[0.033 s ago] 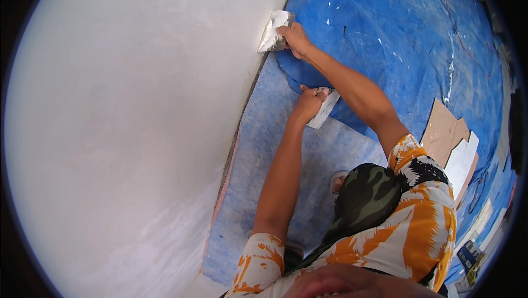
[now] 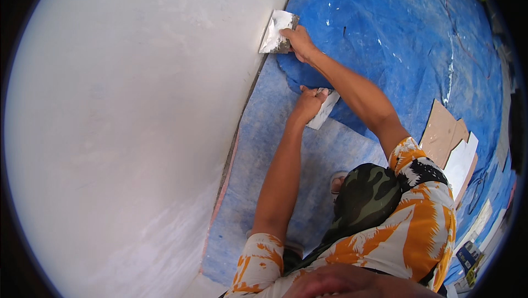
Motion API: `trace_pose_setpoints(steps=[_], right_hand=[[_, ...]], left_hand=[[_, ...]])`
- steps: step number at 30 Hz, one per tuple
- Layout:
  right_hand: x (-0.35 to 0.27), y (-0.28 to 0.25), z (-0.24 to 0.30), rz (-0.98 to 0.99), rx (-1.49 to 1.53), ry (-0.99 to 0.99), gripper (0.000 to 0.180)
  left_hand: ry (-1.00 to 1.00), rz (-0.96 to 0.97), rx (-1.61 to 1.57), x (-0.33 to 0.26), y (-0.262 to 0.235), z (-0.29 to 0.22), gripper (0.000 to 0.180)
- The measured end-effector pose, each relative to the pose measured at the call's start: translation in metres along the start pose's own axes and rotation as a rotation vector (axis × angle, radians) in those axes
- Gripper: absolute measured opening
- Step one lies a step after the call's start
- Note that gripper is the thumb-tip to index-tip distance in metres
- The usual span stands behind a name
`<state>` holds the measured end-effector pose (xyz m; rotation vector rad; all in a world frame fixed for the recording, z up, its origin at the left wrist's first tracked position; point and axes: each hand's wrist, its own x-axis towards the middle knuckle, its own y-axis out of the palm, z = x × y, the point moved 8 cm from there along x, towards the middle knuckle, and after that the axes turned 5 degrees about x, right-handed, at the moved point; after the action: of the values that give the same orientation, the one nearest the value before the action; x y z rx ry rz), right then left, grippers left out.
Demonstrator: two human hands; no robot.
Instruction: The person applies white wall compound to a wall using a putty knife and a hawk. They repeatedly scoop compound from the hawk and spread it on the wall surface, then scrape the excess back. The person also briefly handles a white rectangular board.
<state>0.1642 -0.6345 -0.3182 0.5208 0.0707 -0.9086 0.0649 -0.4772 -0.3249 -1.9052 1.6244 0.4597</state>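
Observation:
My right hand (image 2: 300,42) is stretched forward and grips a wide putty knife (image 2: 276,31) smeared with white filler. Its blade lies flat against the foot of the white wall (image 2: 137,122), where wall and floor meet. My left hand (image 2: 308,103) is held lower and nearer to me, closed on a smaller filler-coated blade (image 2: 325,110) that hangs over the floor covering, apart from the wall. My two forearms cross the middle of the picture from the orange and white patterned sleeves.
A blue tarpaulin (image 2: 412,34) covers the floor, with a paler blue sheet (image 2: 264,149) along the wall's base. Cardboard pieces (image 2: 443,130) and a white sheet (image 2: 461,163) lie at the right. My camouflage-clad knee (image 2: 368,193) and a sandalled foot (image 2: 336,180) are below.

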Motion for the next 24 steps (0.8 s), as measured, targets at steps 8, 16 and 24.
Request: trace_pose_setpoints(steps=[8,16,24], right_hand=[[-0.024,0.042,0.015,0.142,-0.011,-0.053,0.032],[-0.040,-0.005,0.004,0.165,0.019,0.146,0.027],[-0.038,0.006,-0.046,0.036,-0.108,0.241,0.030]], left_hand=[[0.016,-0.006,-0.054,-0.001,-0.002,-0.003,0.057],[-0.028,-0.178,-0.130,0.005,-0.022,0.028,0.054],[-0.033,-0.347,-0.562,-0.074,-0.054,0.084,0.054]])
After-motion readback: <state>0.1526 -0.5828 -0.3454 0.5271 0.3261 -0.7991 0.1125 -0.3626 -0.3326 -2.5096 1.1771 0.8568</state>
